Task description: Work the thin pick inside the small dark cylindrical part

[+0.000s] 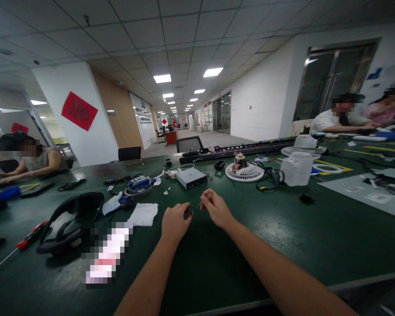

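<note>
Over the green table [213, 272], my left hand [175, 223] is closed around a small dark part with a shiny rounded edge [188, 213]; the fingers cover most of it. To its right, my right hand [215, 208] pinches a thin, pale, wire-like piece [198, 205] between thumb and fingertips. The free end of that piece points down-left toward the dark part, and whether the two touch is too small to tell. Just beyond both hands lies a flat light-grey box with a dark front [191, 178], resembling a disc drive.
A white fan grille with a motor [244, 171] and a white plastic housing [296, 169] stand right of centre. On the left lie a black head strap [70, 221], a red-handled screwdriver [31, 235] and white cloth [144, 214]. Other people sit at both sides.
</note>
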Tool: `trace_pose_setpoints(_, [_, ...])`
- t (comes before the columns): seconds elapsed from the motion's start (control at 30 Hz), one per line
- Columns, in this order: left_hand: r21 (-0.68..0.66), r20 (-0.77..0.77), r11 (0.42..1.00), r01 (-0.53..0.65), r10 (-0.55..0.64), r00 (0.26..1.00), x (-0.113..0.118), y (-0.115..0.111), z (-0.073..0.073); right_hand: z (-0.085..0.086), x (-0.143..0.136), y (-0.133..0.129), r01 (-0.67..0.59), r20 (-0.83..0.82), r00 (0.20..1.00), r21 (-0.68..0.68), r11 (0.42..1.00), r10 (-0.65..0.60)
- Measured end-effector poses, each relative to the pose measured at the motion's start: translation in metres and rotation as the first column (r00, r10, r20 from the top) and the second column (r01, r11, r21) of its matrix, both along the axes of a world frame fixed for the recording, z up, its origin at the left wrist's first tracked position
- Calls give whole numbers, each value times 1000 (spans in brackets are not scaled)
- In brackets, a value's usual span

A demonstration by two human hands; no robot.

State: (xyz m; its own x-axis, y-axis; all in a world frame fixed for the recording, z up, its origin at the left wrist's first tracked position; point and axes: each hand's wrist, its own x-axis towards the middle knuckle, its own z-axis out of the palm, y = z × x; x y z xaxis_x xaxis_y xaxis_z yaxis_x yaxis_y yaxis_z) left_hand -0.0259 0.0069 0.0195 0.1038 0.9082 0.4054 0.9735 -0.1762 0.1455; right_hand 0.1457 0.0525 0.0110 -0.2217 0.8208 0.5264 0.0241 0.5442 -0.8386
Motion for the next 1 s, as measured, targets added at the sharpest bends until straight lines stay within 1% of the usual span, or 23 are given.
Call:
trace_pose_setpoints(0.33, [12, -19, 1000, 28, -27, 999, -1, 1, -3, -1, -1, 1, -39, 5, 999, -34, 999, 39])
trace_pose_setpoints(0.5, [27, -18, 999, 28, -27, 999, -1, 1, -5, 0, -1, 1, -1, 35, 999, -33, 999, 2])
trace_pose_setpoints(0.63, [44, -12, 999, 25, -24, 1000, -1, 2, -5, -1, -1, 1, -17, 50, 999, -31, 999, 19])
trace_pose_setpoints(0.8, [57, -16, 998, 35, -34, 999, -2, 3, -7, 0, 0, 1, 44, 55, 998, -19, 999, -43])
trace_pose_setpoints(0.93, [64, -19, 997, 32, -31, 999, -3, 4, -7, 0, 0, 2, 26, 59, 998, -19, 999, -25])
trace_pose_setpoints(1.0, [65, -19, 997, 35, -33, 999, -3, 4, -7, -1, 0, 3, 36, 64, 997, -20, 999, -35])
